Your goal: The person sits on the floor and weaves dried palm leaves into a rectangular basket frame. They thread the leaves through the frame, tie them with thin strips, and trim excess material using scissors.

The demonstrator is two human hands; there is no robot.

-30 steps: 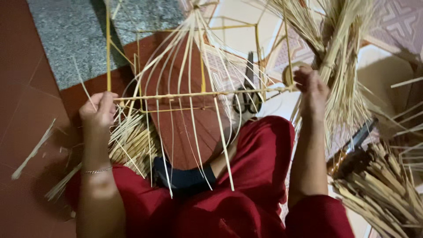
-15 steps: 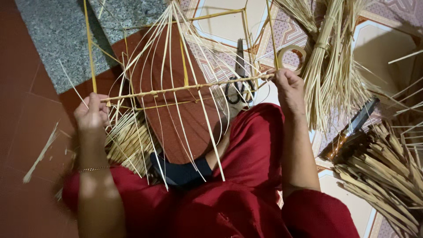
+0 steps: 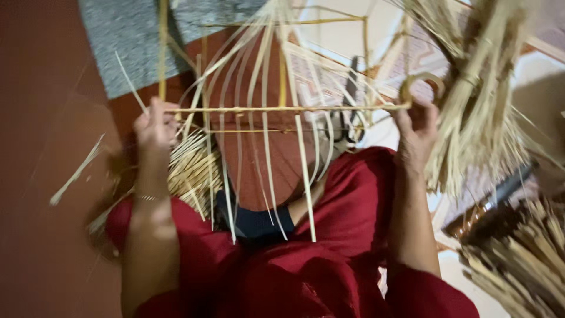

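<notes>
Bamboo frame (image 3: 282,109), open lattice of thin sticks with pale strips (image 3: 265,171) hanging over its horizontal bar, held up above the red-clothed lap (image 3: 353,200), centre of scene. Left hand (image 3: 154,125) closed around the bar's left end, fingers curled on it; right hand (image 3: 416,131) gripping the right end, fingers apparently pinching the bar, though blurred. Straw bundle (image 3: 477,118) far right; cut sticks (image 3: 518,265) near right on the floor.

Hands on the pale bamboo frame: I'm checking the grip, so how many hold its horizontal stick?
2. The left hand grips the thin pale bamboo horizontal stick at its left end; the right hand holds its right end. No other hands show.
</notes>
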